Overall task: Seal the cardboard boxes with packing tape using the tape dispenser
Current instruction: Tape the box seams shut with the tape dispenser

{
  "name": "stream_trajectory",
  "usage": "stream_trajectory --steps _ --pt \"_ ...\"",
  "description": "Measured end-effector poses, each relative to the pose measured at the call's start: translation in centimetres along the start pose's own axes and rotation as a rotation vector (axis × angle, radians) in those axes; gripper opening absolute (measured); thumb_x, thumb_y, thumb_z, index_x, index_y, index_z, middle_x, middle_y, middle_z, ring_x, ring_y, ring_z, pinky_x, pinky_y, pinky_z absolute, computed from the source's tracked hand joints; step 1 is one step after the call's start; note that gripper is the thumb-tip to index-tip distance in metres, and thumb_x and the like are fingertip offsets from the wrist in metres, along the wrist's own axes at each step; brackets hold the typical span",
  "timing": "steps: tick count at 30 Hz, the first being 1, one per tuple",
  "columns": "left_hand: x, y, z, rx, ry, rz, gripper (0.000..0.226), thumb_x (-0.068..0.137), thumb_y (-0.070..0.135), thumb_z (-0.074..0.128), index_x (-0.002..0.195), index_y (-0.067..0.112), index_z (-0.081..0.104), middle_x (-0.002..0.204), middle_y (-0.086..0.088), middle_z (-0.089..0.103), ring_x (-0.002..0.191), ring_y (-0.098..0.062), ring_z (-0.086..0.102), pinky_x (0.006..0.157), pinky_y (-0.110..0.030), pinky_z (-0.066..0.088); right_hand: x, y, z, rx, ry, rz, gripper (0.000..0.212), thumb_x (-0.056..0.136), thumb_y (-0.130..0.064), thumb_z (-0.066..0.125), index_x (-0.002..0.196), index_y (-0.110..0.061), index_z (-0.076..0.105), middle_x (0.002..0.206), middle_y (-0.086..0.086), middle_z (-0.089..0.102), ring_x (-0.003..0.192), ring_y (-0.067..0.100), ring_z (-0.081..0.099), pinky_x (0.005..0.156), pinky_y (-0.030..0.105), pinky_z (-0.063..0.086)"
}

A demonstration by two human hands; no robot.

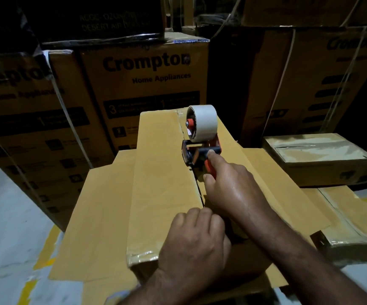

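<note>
A long narrow cardboard box (162,172) lies lengthwise in front of me on top of a wider box (94,216). Its centre seam (197,186) is dark and open in the near half, while glossy tape covers the far end. The tape dispenser (200,137), orange and black with a white tape roll, stands on the seam past the middle. My right hand (228,183) grips its orange handle, index finger stretched along the top. My left hand (195,236) rests on the box's near end with curled fingers at the seam; whether they pinch the tape is unclear.
Tall printed appliance cartons (147,84) stack behind and to the left. A small taped box (316,155) sits at the right on another taped box (354,221). Grey floor with yellow lines (46,249) shows at the lower left.
</note>
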State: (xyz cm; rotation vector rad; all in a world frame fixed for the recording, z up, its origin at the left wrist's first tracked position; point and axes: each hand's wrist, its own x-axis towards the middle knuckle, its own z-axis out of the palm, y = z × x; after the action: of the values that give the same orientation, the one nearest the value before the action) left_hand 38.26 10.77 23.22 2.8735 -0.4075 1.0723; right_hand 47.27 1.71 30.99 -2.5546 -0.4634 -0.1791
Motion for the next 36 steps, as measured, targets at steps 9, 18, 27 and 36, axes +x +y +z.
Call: stream_trajectory --steps 9,18,27,36 --pt "0.1 0.3 0.3 0.101 0.038 -0.021 0.018 0.081 0.027 0.057 0.071 0.012 0.056 0.067 -0.007 0.051 0.057 -0.023 0.047 0.048 -0.033 0.038 -0.6 -0.6 0.0 -0.041 -0.049 -0.060 0.039 0.096 -0.023 0.049 0.135 -0.022 0.041 0.095 0.008 0.063 0.076 0.026 0.053 0.066 0.036 0.051" --pt "0.2 -1.0 0.7 -0.008 -0.009 -0.006 0.011 0.074 0.015 0.052 0.073 0.008 0.060 0.070 -0.009 0.053 0.058 -0.023 0.048 0.048 -0.036 0.045 -2.3 -1.0 -1.4 -0.029 -0.072 0.013 0.041 0.097 -0.026 0.051 0.137 -0.025 0.044 0.115 0.011 0.062 0.084 0.024 0.048 0.076 0.038 0.051" --pt "-0.2 -1.2 -0.8 -0.299 -0.105 0.029 0.013 0.072 0.020 0.050 0.070 0.010 0.057 0.070 -0.004 0.051 0.058 -0.017 0.045 0.052 -0.024 0.036 -3.3 -2.1 -2.2 -0.006 -0.073 0.104 0.058 0.098 -0.031 0.057 0.151 -0.033 0.033 0.134 0.009 0.055 0.109 0.025 0.057 0.087 0.042 0.057" --pt "-0.6 -2.3 -2.5 -0.308 -0.142 0.113 0.012 0.072 0.014 0.069 0.073 0.014 0.057 0.068 -0.001 0.052 0.057 -0.016 0.044 0.050 -0.026 0.038 -3.8 -2.5 -1.7 -0.025 -0.021 0.175 0.060 0.097 -0.034 0.058 0.151 -0.036 0.032 0.138 0.009 0.053 0.111 0.026 0.058 0.086 0.043 0.057"
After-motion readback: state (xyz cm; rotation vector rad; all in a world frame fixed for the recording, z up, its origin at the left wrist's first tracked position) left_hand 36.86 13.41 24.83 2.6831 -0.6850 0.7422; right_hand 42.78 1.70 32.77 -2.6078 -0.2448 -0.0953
